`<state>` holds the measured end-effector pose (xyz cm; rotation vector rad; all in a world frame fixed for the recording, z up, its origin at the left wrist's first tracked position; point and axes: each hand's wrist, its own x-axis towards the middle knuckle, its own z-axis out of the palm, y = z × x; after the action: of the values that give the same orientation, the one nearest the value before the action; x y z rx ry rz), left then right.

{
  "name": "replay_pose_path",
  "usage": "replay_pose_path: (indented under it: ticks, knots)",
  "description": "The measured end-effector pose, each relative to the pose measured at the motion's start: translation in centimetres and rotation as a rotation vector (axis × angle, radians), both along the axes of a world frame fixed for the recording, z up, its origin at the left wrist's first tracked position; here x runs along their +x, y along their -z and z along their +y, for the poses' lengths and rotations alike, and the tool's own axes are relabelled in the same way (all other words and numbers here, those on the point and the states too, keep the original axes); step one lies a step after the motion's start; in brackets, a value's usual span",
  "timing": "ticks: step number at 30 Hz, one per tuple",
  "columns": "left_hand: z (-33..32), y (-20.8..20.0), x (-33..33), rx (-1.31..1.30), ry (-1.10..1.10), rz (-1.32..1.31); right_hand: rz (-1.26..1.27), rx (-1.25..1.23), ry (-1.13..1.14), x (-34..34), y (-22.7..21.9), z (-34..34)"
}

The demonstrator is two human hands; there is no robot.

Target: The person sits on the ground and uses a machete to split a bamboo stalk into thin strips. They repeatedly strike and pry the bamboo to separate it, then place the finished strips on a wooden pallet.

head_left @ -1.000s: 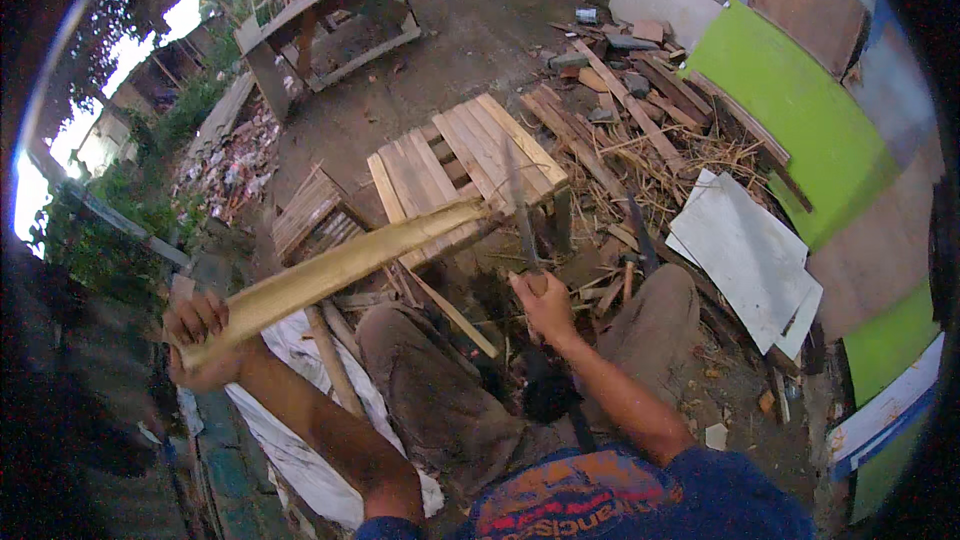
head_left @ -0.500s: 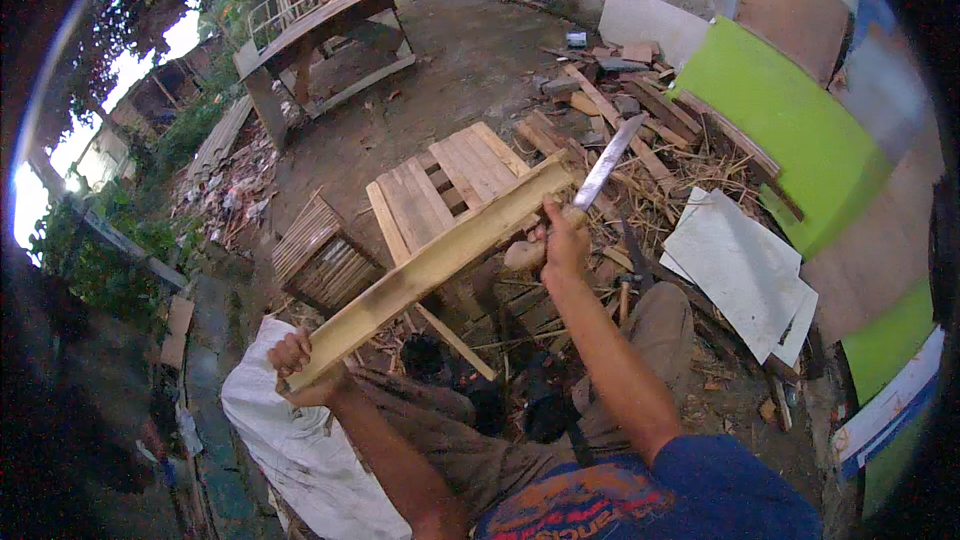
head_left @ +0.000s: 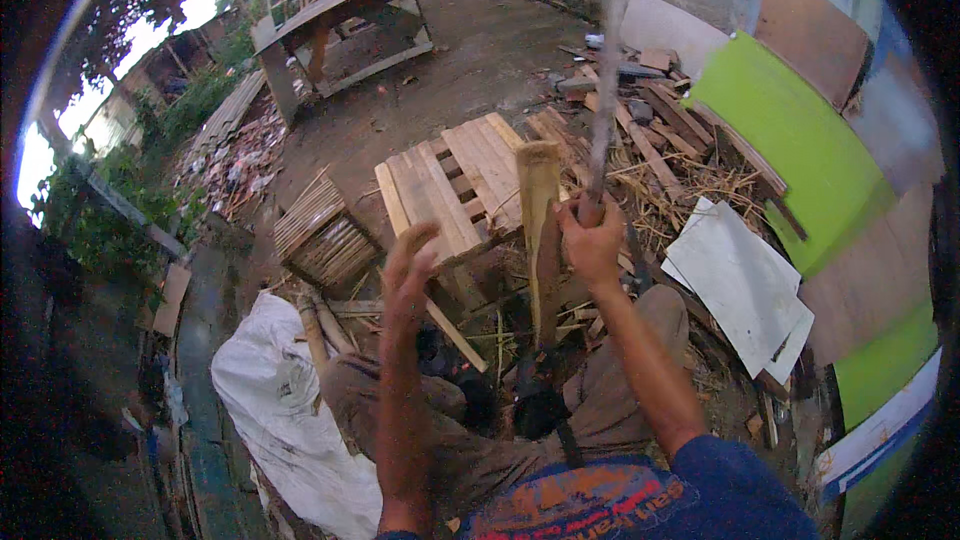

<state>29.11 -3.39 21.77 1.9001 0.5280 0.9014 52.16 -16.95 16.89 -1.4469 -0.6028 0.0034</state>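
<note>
My right hand (head_left: 593, 243) is closed round the handle of a machete (head_left: 604, 110), whose blade points up and away and is blurred. Just left of that hand a split bamboo length (head_left: 538, 215) stands upright between my feet, beside the slatted wooden platform. Its edge meets my right fingers, but I cannot tell whether they also steady it. My left hand (head_left: 408, 265) is raised in front of the platform (head_left: 425, 190), empty, with its fingers stretched and slightly blurred.
Left of the platform sits a small slatted bamboo crate (head_left: 325, 230). A white sack (head_left: 290, 400) lies by my left leg. To the right are a heap of wood scraps (head_left: 650, 130), white sheets (head_left: 740, 285) and a green panel (head_left: 800, 150). Farther back stands a wooden table (head_left: 345, 5).
The split bamboo has gone from lying slantwise across both hands to standing upright. My left hand has let go of it and moved right. The machete has swung up to near vertical.
</note>
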Motion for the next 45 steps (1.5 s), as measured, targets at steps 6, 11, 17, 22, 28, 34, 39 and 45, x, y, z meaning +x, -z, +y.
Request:
replay_pose_path:
  ticks: [6,11,17,22,28,34,39,45]
  knots:
    - [-0.8,-2.2,8.1,-0.247,0.211,-0.205,-0.093,-0.088,-0.262,-5.5,-1.3,0.1]
    - [1.3,-6.7,7.2,-0.29,0.165,-0.391,-0.223,-0.119,-0.172,-5.1,-2.1,-1.6]
    - [3.7,-22.2,6.1,-0.254,0.391,-0.704,0.113,-0.046,-0.25,-4.6,-2.4,-3.8]
    - [4.7,-25.1,5.9,-0.171,0.232,-0.75,0.165,-0.185,-0.222,-5.7,-1.7,-3.7]
    - [3.9,-24.3,6.1,-0.117,0.105,-0.872,0.129,-0.085,-0.266,-7.2,0.4,-2.9]
    - [6.3,-23.1,5.9,-0.03,0.346,-0.867,-0.071,-0.129,-0.265,-8.6,-2.1,-2.0]
    - [3.5,-22.1,5.7,0.236,-0.173,-0.925,-0.223,-0.04,-0.339,-11.7,-6.4,0.7]
    - [-0.5,-20.6,3.7,0.331,-0.233,-0.993,-0.3,0.004,-0.543,-15.6,-12.5,0.8]
